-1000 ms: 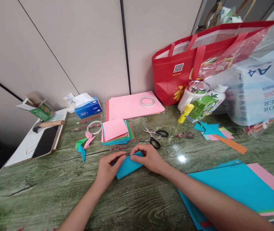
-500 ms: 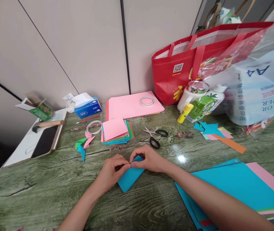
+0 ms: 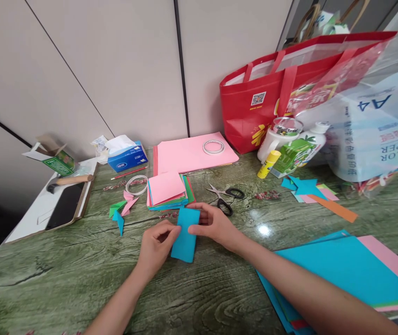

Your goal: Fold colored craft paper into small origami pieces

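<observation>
A folded blue paper rectangle is held between my two hands, just above the table and nearly upright in view. My left hand pinches its left edge between thumb and fingers. From the other side my right hand grips it, thumb on the front and fingers behind. Beyond the paper lies a stack of small coloured sheets, pink on top. Black-handled scissors rest just past my right hand. Folded pink, green and blue paper pieces lie to the left.
Large blue sheets lie under my right forearm. Paper scraps, a yellow glue stick and a red bag stand or lie at right. Behind are pink sheets and a tissue box; a hammer lies far left.
The blue paper has turned from a slant to nearly upright in view and shifted away from me. My right hand has moved from its top edge to its right side.
</observation>
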Available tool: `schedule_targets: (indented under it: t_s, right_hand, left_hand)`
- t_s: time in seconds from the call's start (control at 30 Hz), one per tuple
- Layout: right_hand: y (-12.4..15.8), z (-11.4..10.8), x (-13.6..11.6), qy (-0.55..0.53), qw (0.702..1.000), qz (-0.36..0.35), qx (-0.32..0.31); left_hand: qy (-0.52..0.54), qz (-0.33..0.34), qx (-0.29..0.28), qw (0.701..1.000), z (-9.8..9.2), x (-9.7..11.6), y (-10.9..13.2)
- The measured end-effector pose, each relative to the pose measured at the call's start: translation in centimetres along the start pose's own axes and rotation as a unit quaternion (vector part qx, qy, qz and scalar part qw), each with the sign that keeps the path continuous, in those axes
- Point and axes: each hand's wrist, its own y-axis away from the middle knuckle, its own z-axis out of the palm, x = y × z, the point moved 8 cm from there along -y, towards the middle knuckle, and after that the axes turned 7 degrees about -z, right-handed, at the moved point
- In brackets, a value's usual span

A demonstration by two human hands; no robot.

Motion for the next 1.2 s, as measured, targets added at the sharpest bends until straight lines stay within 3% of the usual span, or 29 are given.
schedule_targets:
  t_s: [0.2, 0.43, 0.7, 1.03, 1.2]
  right_hand:
    - [0.5, 1.4, 1.0, -0.048, 0.998, 0.027, -0.038]
    - [0.6, 0.8, 1.7, -0.075, 0.994, 0.079, 0.024]
    - [0.6, 0.7, 1.5, -0.11, 0.99, 0.068, 0.057]
    - [0.4, 0.5, 0.8, -0.112, 0.992, 0.048, 0.041]
    - [0.3, -0.4, 1.2, -0.111, 0.99, 0.042, 0.082]
  left_hand:
    - [0.047, -0.022, 0.042, 0.998, -0.3, -0.3, 0.4]
    - [0.07, -0.024, 0.06, 0.995, -0.5, -1.0, 0.6]
    - [0.073, -0.005, 0.077, 0.994, -0.7, -0.9, 0.6]
    - [0.068, -0.028, 0.037, 0.997, -0.1, -0.8, 0.5]
    - [0.066, -0.037, 0.011, 0.997, 0.4, -0.5, 0.4]
